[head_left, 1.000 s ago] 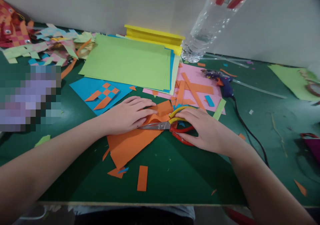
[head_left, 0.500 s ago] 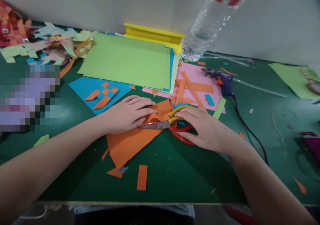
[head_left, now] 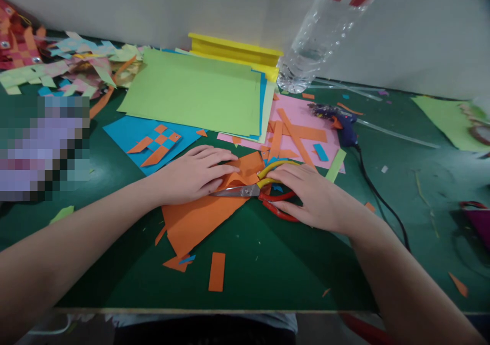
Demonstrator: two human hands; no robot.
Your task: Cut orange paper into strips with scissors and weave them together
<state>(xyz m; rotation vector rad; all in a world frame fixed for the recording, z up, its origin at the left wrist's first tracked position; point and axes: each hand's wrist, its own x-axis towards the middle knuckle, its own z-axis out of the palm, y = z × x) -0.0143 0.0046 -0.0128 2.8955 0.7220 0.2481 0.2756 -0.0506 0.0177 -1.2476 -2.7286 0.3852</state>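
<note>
My left hand (head_left: 191, 174) lies flat, fingers stretched out, pressing on a cut orange paper sheet (head_left: 195, 222) on the green table. My right hand (head_left: 317, 197) rests over the yellow and red handles of a pair of scissors (head_left: 234, 192), with the fingers curled round the handles. The scissors lie flat on the table, and their metal blades point left under the orange sheet's edge, touching my left fingertips. A loose orange strip (head_left: 217, 271) lies nearer to me.
A stack of green and blue sheets (head_left: 195, 92) and a yellow box (head_left: 237, 54) lie behind. Also here are a blue sheet with an orange weave (head_left: 153, 141), a pink sheet with orange strips (head_left: 302, 118), a clear bottle (head_left: 317, 39), a corded glue gun (head_left: 342, 123) and woven scraps (head_left: 57, 64).
</note>
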